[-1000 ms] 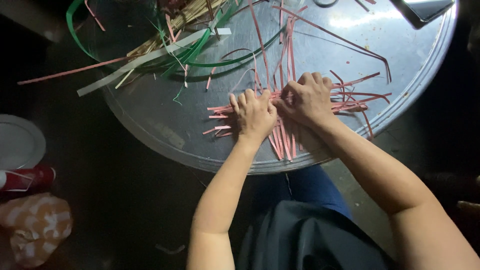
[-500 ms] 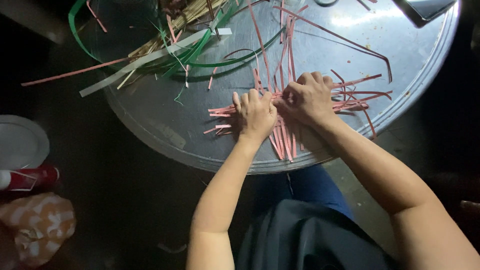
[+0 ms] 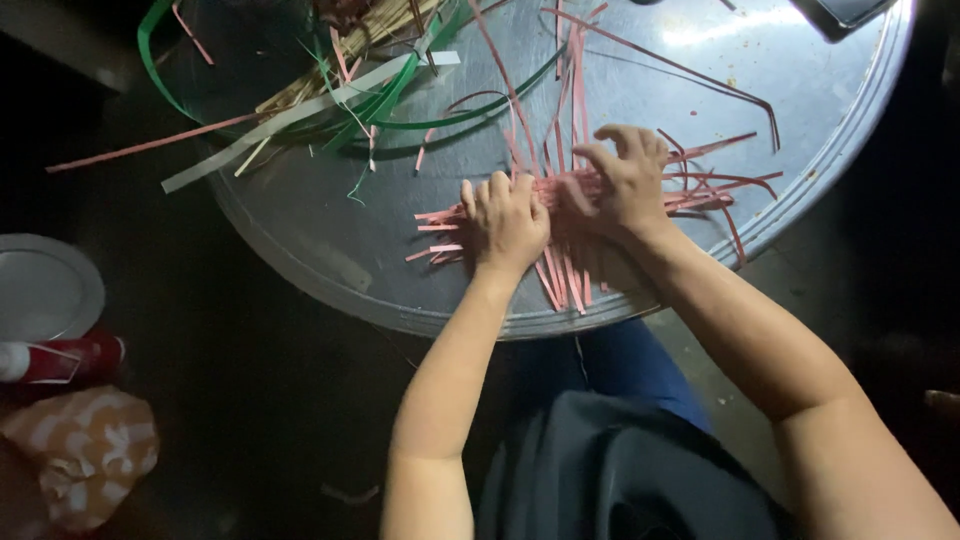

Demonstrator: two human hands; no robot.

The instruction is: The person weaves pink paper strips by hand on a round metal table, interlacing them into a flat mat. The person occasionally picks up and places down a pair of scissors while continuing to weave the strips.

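We pressed our left hand (image 3: pixel 508 218) flat and curled our right hand's (image 3: pixel 625 180) fingers on the pink strips (image 3: pixel 560 270) (thin, limp, probably easily creased) woven on the round tabletop (image 3: pixel 330 260).

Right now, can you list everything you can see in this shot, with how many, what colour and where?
round tray: one, silvery metal, fills the top middle
pink strips: many, crossing in a flat patch under both hands, loose ends fanning out
green strips: several, looping at the tray's top left
pale strip: one long, whitish, slanting across the green ones
straw-coloured bundle: one, tan, top of the tray
plate: one, white, far left
tube: one, red with white cap, below the plate
patterned cloth: one, orange and white, bottom left
left hand: pressed flat on the pink strips
right hand: fingers curled on the pink strips
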